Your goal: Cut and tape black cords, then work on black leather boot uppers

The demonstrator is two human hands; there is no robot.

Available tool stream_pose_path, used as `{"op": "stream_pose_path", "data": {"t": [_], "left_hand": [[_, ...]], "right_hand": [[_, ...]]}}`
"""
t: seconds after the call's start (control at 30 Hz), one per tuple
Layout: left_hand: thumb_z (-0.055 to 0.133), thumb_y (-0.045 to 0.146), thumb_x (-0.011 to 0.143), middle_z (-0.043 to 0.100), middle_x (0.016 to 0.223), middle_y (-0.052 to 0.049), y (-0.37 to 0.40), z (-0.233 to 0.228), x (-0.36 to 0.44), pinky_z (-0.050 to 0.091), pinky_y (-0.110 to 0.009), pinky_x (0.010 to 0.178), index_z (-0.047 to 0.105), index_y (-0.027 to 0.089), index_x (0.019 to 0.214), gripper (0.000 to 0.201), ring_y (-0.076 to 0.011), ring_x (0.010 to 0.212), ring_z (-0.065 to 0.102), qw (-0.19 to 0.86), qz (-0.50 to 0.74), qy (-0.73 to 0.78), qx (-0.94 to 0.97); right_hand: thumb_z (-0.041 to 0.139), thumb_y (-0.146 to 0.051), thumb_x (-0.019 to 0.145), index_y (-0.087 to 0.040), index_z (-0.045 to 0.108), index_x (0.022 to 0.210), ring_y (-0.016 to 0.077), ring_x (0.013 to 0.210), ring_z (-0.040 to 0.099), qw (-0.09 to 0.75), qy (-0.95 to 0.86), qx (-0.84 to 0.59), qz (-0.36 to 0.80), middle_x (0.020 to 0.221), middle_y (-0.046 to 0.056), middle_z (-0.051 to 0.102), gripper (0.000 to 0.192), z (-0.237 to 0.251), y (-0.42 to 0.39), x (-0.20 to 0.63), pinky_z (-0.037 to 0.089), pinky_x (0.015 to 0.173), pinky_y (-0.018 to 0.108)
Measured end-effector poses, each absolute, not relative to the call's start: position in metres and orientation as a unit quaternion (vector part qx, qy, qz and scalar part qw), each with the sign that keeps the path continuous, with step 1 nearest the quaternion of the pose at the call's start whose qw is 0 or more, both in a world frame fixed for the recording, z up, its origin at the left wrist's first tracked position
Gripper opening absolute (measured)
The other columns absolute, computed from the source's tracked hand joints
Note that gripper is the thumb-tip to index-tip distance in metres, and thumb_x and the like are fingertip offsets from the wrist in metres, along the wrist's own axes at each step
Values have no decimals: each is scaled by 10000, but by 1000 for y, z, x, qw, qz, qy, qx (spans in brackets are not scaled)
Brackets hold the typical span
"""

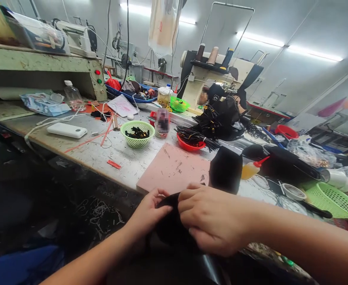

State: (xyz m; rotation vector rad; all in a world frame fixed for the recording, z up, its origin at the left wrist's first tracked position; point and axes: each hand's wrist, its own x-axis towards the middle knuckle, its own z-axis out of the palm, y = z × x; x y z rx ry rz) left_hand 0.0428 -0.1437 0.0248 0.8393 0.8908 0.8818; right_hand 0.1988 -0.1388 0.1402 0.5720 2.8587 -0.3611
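Both my hands hold a black fabric piece [169, 229] at the near edge of the worktable. My left hand [148, 211] pinches its left side with the fingertips. My right hand [211, 219] covers its right side, fingers curled over the top edge. Much of the black piece is hidden under my right hand. Just beyond lies a pink cutting board [174, 168], and a second black fabric piece [226, 170] rests at the board's right end.
A green basket of black parts [137, 134], a red bowl with black straps [190, 143], a glue bottle with a red nozzle [252, 168], a white power bank [67, 130] and a green basket at the right [334, 200] sit on the table. Sewing machines stand behind.
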Motion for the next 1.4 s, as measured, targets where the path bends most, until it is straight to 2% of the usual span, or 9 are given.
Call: {"op": "stream_pose_path", "data": {"t": [0.1,0.17,0.27,0.4,0.53,0.8,1.4], "left_hand": [[752,240,544,629,631,28,-148,30,45,410,-228,553,529,175,747,307,-116,551,545,758,403,393,330],[769,230,522,633,646,20,-152,32,46,423,-228,574,561,163,735,305,-126,587,563,766,402,384,322],[758,173,513,636,660,21,-155,35,47,419,-215,568,598,164,762,296,-123,595,570,771,401,390,304],[726,156,557,645,658,16,-159,38,47,417,-211,560,614,168,789,258,-119,577,573,783,395,389,283],[703,170,577,660,651,-9,-162,41,47,423,-219,576,644,148,792,224,-131,600,582,786,399,381,278],[619,142,571,668,628,-7,-161,40,46,409,-215,590,686,146,804,243,-129,617,556,783,399,385,283],[660,194,626,634,620,7,-163,40,50,400,-200,569,637,142,740,127,-104,586,525,778,408,378,293]], "right_hand": [[575,-116,726,-173,597,899,176,784,539,77,954,257,-133,781,32,639,184,139,-135,198,343,775,308],[604,-166,745,-174,585,954,188,781,547,62,940,310,-129,797,45,640,210,132,-134,198,327,793,335],[630,-240,766,-174,604,833,180,774,547,38,924,354,-136,768,37,636,98,123,-132,199,302,828,352],[639,-265,772,-167,580,745,166,773,536,-3,912,383,-145,721,13,628,117,117,-133,199,261,887,375],[619,-265,786,-172,563,736,172,771,535,-30,901,416,-123,701,9,628,119,106,-136,200,203,943,427],[581,-242,805,-176,547,739,172,748,545,-64,893,434,-103,699,13,630,99,95,-138,202,224,932,434],[572,-219,792,-170,539,702,161,703,532,-89,886,442,-108,656,12,626,107,91,-138,203,228,941,423]]}}
